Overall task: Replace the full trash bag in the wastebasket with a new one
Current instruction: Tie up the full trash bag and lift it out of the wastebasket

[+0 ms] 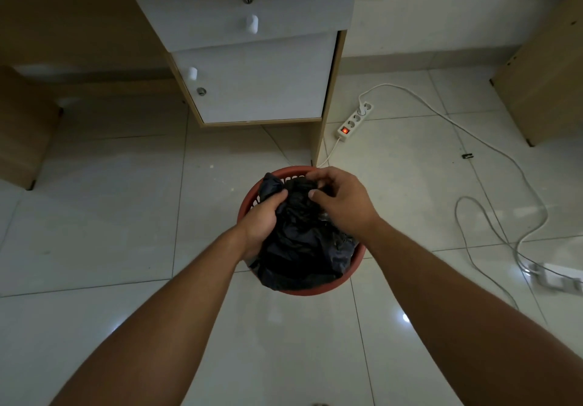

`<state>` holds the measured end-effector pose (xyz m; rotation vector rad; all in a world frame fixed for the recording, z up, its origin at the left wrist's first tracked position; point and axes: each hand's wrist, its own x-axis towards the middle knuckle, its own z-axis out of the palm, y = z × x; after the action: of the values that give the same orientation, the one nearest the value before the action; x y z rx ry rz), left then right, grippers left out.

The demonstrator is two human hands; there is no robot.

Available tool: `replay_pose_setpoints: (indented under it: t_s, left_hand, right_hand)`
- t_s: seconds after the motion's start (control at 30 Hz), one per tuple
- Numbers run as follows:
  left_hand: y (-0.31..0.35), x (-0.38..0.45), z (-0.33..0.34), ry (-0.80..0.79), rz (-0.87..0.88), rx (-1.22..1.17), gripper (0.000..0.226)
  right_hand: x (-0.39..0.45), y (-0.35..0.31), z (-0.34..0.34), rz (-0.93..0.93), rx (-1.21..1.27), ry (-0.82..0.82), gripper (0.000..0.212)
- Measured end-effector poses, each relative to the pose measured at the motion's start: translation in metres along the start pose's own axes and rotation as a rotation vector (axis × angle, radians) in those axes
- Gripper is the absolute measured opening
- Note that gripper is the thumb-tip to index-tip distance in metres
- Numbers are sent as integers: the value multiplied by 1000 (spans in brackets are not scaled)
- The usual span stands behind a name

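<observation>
Both hands, left hand (263, 216) and right hand (339, 198), pinch the crumpled black plastic trash bag (299, 244) gathered in the round red plastic wastebasket (353, 274) beneath, where thin film, seemingly full, could tear if yanked.

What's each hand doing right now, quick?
Left hand: fingers curled round the black trash bag in the wastebasket.
Right hand: fingers pinching the bag's top.

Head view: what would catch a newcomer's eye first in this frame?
Both hands meet at centre over the red wastebasket on the tiled floor: the left hand and right hand each grip the crumpled black trash bag that fills it. Next, the glowing red switch on the white power strip, right of the desk's drawer unit.
</observation>
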<state>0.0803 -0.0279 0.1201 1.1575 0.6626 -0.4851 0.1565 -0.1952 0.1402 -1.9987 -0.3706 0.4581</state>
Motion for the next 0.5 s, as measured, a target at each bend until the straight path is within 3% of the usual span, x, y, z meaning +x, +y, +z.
replay_pose_setpoints:
  t_s: [0.07,0.13,0.23,0.33,0.5]
  left_hand:
    - [8,-3,-1,27,-9,49,53]
    - [19,-7,-2,49,16,122,53]
    - [34,-13,0,74,101,230,47]
    - [40,-16,7,104,215,361,35]
    - [38,-25,7,72,537,416,39]
  right_hand:
    - [-6,-7,-1,-60,-85,83,36]
    - [-12,-15,-5,-90,-156,43,44]
    - [-19,-33,-14,-20,-211,-33,39]
    - [-24,-56,-16,-10,-112,-21,24]
    - [-47,-66,9,-121,84,29,26]
